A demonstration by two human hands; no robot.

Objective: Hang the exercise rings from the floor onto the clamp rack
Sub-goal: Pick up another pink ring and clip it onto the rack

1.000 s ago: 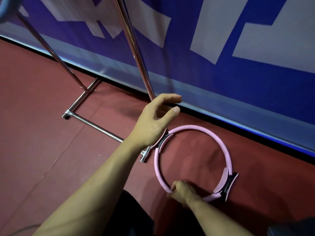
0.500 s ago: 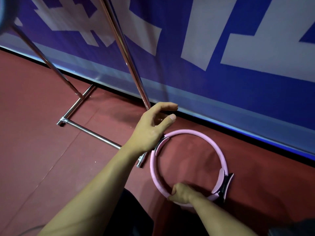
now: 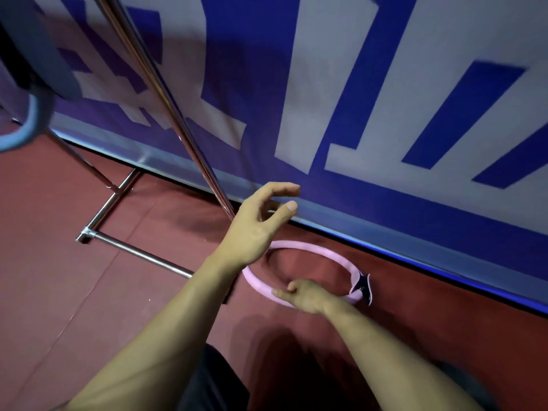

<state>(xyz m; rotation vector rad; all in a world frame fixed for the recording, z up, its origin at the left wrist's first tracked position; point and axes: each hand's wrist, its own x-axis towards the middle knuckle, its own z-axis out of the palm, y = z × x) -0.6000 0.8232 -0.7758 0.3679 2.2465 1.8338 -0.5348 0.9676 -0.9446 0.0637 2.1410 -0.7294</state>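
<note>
A pink exercise ring (image 3: 326, 252) with a black padded handle (image 3: 362, 287) is tilted up off the red floor near the wall. My right hand (image 3: 302, 295) grips its near rim. My left hand (image 3: 258, 223) hovers above the ring's far left side with loosely curved fingers, holding nothing, next to the rack's slanted steel pole (image 3: 166, 99). A blue ring (image 3: 26, 126) hangs blurred at the upper left.
The steel rack's floor bars (image 3: 133, 253) run across the red floor (image 3: 74, 307) on the left. A blue and white banner (image 3: 355, 99) covers the wall behind. My dark-clothed knee (image 3: 213, 381) is at the bottom.
My right hand has lifted the near rim of the pink ring, so the ring now tilts off the floor. The view has swung upward and the blue ring has come into sight.
</note>
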